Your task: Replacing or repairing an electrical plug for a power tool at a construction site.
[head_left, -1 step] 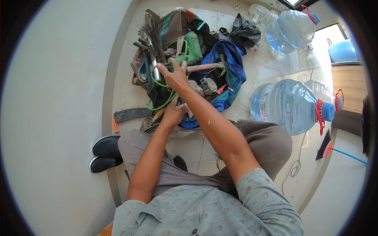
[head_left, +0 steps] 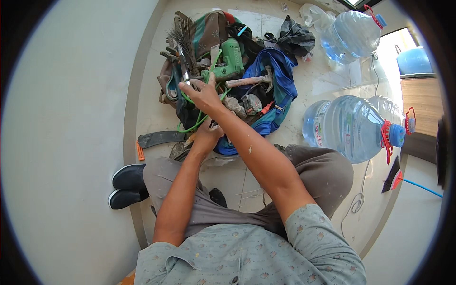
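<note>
My right hand [head_left: 203, 93] reaches over an open bag of tools, fingers apart, touching around a silver tool [head_left: 186, 71] and a green cable [head_left: 191, 127]. Just above it lies a green power drill [head_left: 230, 57]; a wooden-handled hammer [head_left: 247, 81] is to its right. My left hand [head_left: 207, 139] is lower in the bag, fingers curled round something partly hidden. Nearby are a blue bag [head_left: 277, 114], a wire brush [head_left: 189, 33] and a grey, dusty battery-like block [head_left: 251, 103].
Large water bottles [head_left: 344, 128] lie at right, one more [head_left: 346, 38] behind. A black-and-red broom [head_left: 394, 178] and loose cord [head_left: 356, 204] are right of my knee. Black shoes [head_left: 128, 183], an orange-handled tool [head_left: 140, 149] and a wall [head_left: 71, 123] are at left.
My right hand has shifted slightly left, its index finger now over the silver tool's shaft. My left hand and the bag's contents look nearly the same.
</note>
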A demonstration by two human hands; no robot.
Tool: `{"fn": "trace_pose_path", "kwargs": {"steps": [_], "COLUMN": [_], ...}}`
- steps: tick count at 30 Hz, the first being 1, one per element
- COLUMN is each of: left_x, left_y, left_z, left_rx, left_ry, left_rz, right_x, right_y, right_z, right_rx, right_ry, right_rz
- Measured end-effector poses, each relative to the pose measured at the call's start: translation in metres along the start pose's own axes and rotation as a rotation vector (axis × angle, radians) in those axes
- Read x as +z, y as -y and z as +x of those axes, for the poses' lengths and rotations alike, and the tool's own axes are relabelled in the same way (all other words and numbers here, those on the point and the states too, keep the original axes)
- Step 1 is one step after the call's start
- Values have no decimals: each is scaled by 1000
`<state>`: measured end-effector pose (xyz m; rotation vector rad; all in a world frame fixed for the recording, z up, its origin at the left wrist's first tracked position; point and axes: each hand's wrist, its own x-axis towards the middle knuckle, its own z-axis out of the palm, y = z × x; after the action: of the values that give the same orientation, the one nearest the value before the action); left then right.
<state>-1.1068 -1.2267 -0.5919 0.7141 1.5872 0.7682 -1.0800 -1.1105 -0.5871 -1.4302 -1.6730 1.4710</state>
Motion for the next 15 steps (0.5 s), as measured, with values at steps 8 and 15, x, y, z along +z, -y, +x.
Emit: {"fn": "trace_pose_path", "kwargs": {"steps": [8,15], "left_x": [-48,-58], "left_y": [-1,-20], "left_z": [14,6], "left_rx": [25,-136], "left_ry": [-29,-46], "left_rz": [-69,-539], "right_x": [8,-56], "right_y": [1,-45], "right_z": [-13,48], "right_rx": [-167,464], "right_ry": [14,-346], "right_rz": [-44,529]}}
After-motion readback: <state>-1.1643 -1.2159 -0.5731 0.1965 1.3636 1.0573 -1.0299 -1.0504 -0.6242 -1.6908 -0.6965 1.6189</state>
